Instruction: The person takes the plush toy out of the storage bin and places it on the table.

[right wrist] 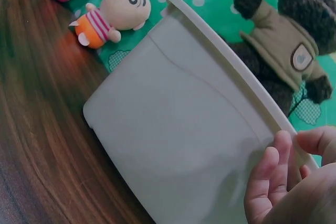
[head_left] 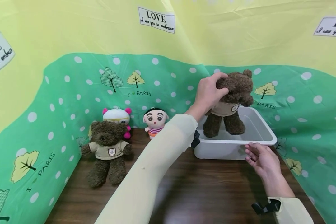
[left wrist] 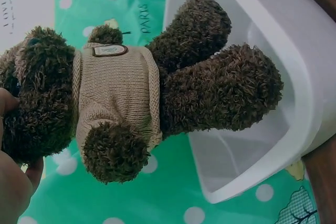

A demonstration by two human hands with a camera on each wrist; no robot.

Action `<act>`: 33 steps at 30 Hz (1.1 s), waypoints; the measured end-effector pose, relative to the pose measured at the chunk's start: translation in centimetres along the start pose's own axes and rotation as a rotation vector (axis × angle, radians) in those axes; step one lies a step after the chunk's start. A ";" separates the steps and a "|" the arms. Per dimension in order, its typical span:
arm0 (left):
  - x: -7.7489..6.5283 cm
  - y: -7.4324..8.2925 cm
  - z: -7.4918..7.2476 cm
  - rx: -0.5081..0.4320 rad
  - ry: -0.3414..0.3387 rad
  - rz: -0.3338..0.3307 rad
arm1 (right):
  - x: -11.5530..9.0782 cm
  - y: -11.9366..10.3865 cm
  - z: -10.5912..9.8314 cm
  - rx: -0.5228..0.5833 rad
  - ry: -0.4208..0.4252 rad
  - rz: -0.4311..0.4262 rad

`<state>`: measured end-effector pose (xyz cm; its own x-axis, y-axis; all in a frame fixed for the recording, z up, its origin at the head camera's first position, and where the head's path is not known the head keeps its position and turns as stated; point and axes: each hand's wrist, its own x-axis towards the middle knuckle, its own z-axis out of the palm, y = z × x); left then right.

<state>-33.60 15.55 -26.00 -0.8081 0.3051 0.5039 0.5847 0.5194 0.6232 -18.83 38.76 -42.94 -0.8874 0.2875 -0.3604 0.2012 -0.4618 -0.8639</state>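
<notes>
My left hand (head_left: 210, 91) grips a brown teddy bear (head_left: 224, 109) in a beige sweater by its head. The bear hangs upright over a white plastic bin (head_left: 226, 146), its legs (left wrist: 226, 87) at the bin's opening. In the right wrist view, my right hand (right wrist: 294, 182) pinches the bin's near rim, thumb at the top edge and fingers along the outer wall. Most of the bin's inside is hidden by the bear in the head view.
A second brown teddy bear (head_left: 107, 152) sits at the left of the wooden table (head_left: 196, 186). Behind it are a white-and-pink plush toy (head_left: 116, 115) and a black-haired plush doll (head_left: 155, 119). A green and yellow printed cloth (head_left: 168, 74) hangs around the table.
</notes>
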 end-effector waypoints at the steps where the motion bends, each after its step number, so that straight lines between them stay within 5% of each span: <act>1: 0.0 0.0 -0.4 -0.006 0.008 -0.005 | 0.0 0.0 0.0 0.001 -0.002 0.002; 9: -0.1 0.8 -3.6 -0.061 0.020 -0.053 | 0.1 0.2 -0.1 -0.016 0.023 0.016; 18: -0.4 1.3 -8.0 -0.090 0.043 0.007 | -0.2 0.0 -0.1 -0.024 0.026 0.024; 26: -2.0 -0.2 -11.4 -0.238 0.088 0.023 | 0.0 -0.1 -0.4 -0.001 0.036 0.037; 33: -4.5 -2.7 -14.5 -0.253 0.125 0.034 | 0.1 0.0 -0.6 -0.003 0.022 0.026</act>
<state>-30.55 1.22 -21.32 -0.7819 0.2102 0.5869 0.6232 0.2903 0.7262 -18.68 39.29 -43.21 -0.8727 0.2934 -0.3903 0.2255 -0.4668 -0.8551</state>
